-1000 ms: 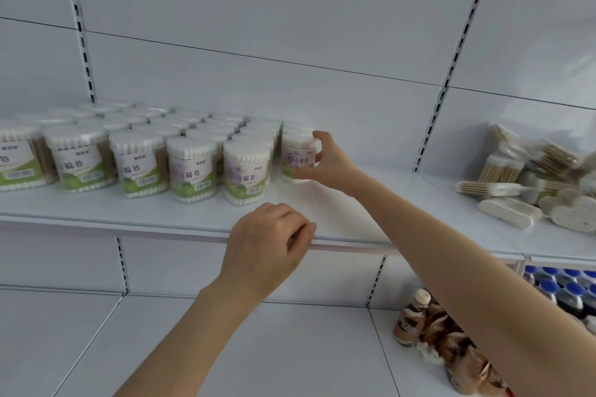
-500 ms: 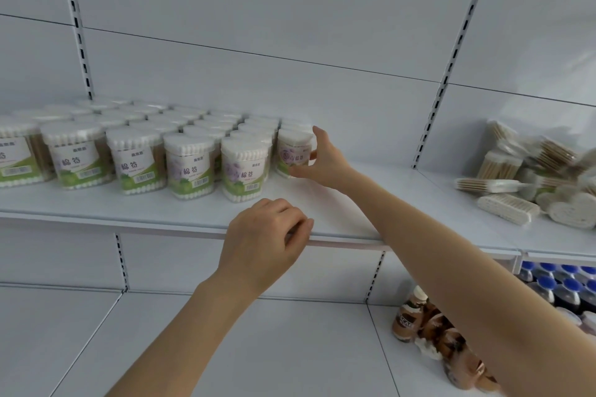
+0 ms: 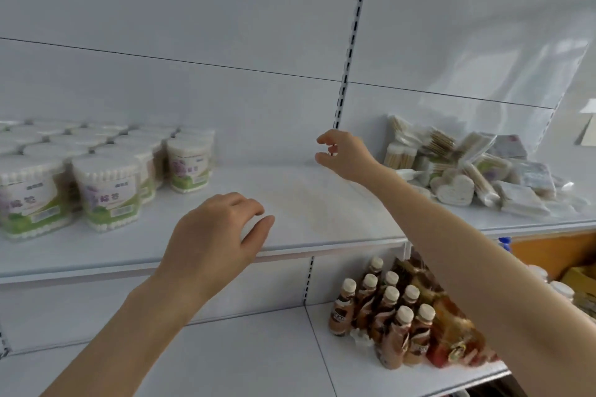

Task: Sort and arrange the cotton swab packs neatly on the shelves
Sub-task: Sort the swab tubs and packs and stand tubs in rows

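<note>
Right hand point(image 3: 346, 155) has released the tub point(image 3: 190, 164), hovering empty; left hand point(image 3: 213, 235) rests relaxed on shelf point(image 3: 322, 203).

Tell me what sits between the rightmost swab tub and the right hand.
Nothing. In the head view only bare shelf lies between the tub and the right hand, which holds nothing.

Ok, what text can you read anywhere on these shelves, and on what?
"棉签", slightly blurred: green-and-white label of the front-row clear round cotton swab tub.
Small print and barcode on that label: too blurred to read.
Labels on the brown drink bottles: too blurred.
Print on the loose bagged swab packs: too blurred.
</note>
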### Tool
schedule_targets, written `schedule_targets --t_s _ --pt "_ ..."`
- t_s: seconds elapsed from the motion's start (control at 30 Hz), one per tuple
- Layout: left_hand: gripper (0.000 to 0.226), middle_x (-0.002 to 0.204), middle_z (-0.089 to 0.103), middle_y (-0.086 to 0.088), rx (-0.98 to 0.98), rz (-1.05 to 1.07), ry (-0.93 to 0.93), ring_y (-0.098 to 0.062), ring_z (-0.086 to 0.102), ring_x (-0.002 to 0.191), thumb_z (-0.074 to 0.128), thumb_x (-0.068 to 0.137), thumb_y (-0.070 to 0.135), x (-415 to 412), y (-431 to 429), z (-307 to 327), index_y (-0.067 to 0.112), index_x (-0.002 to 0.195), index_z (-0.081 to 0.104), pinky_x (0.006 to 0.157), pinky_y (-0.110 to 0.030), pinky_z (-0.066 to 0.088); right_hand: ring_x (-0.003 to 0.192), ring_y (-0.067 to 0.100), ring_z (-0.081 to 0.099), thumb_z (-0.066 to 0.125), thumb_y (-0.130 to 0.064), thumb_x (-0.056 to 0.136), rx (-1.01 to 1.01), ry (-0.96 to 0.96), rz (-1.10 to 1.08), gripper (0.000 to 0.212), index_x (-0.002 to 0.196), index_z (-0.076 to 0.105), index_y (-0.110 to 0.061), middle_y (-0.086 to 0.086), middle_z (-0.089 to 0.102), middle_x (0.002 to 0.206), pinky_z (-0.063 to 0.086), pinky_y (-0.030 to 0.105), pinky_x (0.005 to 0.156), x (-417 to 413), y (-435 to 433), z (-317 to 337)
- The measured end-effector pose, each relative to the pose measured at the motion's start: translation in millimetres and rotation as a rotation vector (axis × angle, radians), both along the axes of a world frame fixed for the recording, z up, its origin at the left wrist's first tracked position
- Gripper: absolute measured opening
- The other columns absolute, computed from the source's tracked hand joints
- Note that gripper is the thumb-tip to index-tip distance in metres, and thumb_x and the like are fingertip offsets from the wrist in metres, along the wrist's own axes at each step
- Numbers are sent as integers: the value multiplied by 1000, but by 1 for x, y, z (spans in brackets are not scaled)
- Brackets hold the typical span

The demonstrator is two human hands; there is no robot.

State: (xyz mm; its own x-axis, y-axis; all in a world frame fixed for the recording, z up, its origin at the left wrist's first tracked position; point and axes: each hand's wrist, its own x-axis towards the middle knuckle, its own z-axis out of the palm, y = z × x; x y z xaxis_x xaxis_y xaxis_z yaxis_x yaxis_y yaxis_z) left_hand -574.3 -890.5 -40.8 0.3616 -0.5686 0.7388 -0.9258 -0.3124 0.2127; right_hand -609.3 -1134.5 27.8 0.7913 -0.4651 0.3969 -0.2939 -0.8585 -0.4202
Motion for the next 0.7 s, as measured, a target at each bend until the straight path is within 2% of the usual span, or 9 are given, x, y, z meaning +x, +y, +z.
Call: schedule_targets --t_s 0.23,0.33,0.47,0.57,0.63,0.7 --pt "50 83 70 4 22 -107 39 -20 66 73 37 82 51 -39 -103 16 15 87 72 59 -26 44 107 23 56 60 -16 87 17 -113 -117 37 122 54 -6 9 58 122 41 24 85 -82 -105 20" --pt "45 88 70 4 33 -95 75 -19 66 78 44 82 49 -55 -143 17 15 92 72 63 -28 45 105 24 57 61 -19 87 11 -124 -138 39 122 54 -6 10 59 122 45 31 92 -104 -151 29" --pt "50 88 70 3 0 -41 63 -20 65 77 40 80 53 -69 -187 19 15 91 72 63 -27 45 103 25 56 61 -39 86 -48 -41 -194 50 123 53 -5 14 60 116 41 27 82 -100 -192 35" --pt "44 91 69 4 -31 17 98 -18 63 82 46 81 48 -77 -208 20 15 95 71 65 -26 39 100 30 55 56 -61 80 -119 76 -227 70 119 47 -4 14 58 112 43 34 79 -79 -202 32" --pt "38 97 67 6 -53 51 115 -15 60 85 50 87 48 -81 -216 19 17 100 70 68 -25 38 108 33 53 54 -65 79 -182 134 -239 78 126 40 -4 15 56 116 40 35 79 -62 -201 28" --pt "30 101 64 9 -67 89 141 -9 54 86 54 90 42 -83 -222 19 20 105 68 70 -23 36 117 33 49 56 -63 78 -230 153 -221 85 133 32 -3 15 52 126 41 36 86 -49 -202 23"
